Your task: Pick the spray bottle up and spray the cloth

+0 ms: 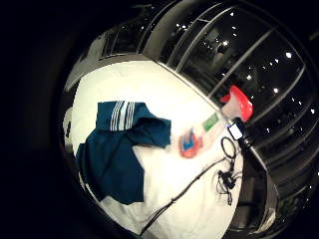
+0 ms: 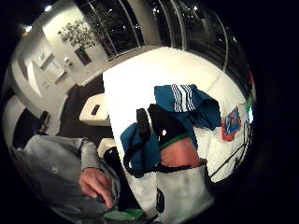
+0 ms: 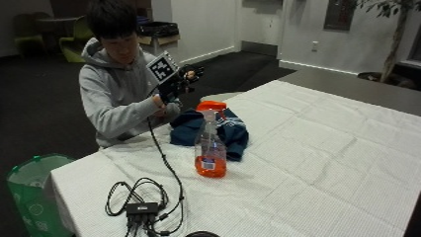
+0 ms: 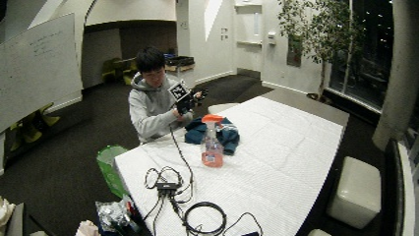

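Spray bottle (image 3: 210, 148): upright on the white tablecloth (image 3: 315, 148), long axis vertical, orange cap on top, orange liquid at the base; nozzle direction not readable. Blue cloth (image 3: 227, 129): crumpled just behind the bottle, between it and the person. Gloved right hand (image 3: 174, 84): raised above the table edge beyond the cloth, well apart from the bottle, holding nothing; finger spread not discernible.
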The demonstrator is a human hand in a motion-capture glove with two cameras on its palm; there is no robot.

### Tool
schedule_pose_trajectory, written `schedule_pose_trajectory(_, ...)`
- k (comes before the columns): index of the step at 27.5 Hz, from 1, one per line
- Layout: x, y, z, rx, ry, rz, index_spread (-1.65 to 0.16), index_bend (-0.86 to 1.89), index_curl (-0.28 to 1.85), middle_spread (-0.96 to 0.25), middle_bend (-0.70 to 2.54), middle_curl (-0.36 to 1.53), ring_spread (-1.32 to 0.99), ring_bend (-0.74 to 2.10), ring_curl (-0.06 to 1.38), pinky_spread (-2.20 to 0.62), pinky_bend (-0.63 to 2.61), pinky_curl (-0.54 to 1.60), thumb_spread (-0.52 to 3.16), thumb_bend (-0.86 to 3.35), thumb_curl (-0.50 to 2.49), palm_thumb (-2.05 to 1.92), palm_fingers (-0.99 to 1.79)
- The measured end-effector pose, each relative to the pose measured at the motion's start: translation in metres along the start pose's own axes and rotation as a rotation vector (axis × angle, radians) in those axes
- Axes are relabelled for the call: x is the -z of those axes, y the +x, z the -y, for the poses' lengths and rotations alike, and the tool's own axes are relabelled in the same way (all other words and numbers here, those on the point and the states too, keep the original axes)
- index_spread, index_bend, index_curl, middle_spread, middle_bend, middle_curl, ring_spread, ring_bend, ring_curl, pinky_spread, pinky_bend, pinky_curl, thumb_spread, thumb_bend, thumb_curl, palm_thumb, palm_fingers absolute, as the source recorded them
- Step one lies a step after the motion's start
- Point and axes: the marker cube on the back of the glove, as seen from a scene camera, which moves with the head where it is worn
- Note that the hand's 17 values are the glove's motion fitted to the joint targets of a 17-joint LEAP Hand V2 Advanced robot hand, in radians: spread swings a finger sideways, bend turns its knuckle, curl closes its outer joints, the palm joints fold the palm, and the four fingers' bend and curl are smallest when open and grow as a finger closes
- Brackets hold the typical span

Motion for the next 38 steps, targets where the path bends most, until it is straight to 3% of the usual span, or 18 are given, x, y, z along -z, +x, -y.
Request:
schedule_pose_trajectory(2,0.000,0.001,0.000,0.008,-0.002,-0.008,-0.23,0.12,0.03,-0.04,0.19,0.05,0.00,0.24,0.05,0.11,0.40,0.10,0.49,0.23,0.09,0.38,0.15)
schedule_pose_trajectory(7,0.003,-0.005,0.009,-0.199,-0.006,0.053,-0.32,0.13,0.07,-0.05,0.20,0.10,0.00,0.26,0.09,0.16,0.44,0.16,0.74,0.21,0.13,0.42,0.11)
schedule_pose_trajectory(11,0.001,0.001,0.012,-0.246,-0.005,0.044,-0.36,0.14,0.09,-0.06,0.20,0.13,0.00,0.28,0.11,0.18,0.45,0.19,0.86,0.19,0.16,0.44,0.09)
schedule_pose_trajectory(19,0.000,-0.005,-0.002,0.034,-0.010,-0.008,-0.40,0.14,0.13,-0.07,0.21,0.18,0.00,0.29,0.14,0.20,0.46,0.23,0.99,0.13,0.20,0.47,0.07)
schedule_pose_trajectory(24,0.001,0.000,-0.001,-0.270,0.023,0.016,-0.40,0.14,0.15,-0.07,0.21,0.21,0.00,0.30,0.16,0.21,0.46,0.25,1.03,0.10,0.22,0.48,0.06)
schedule_pose_trajectory(38,0.012,0.040,-0.062,-0.458,0.212,0.016,-0.36,0.09,0.14,-0.04,0.22,0.26,0.02,0.37,0.21,0.21,0.53,0.30,1.04,-0.01,0.26,0.49,0.01)
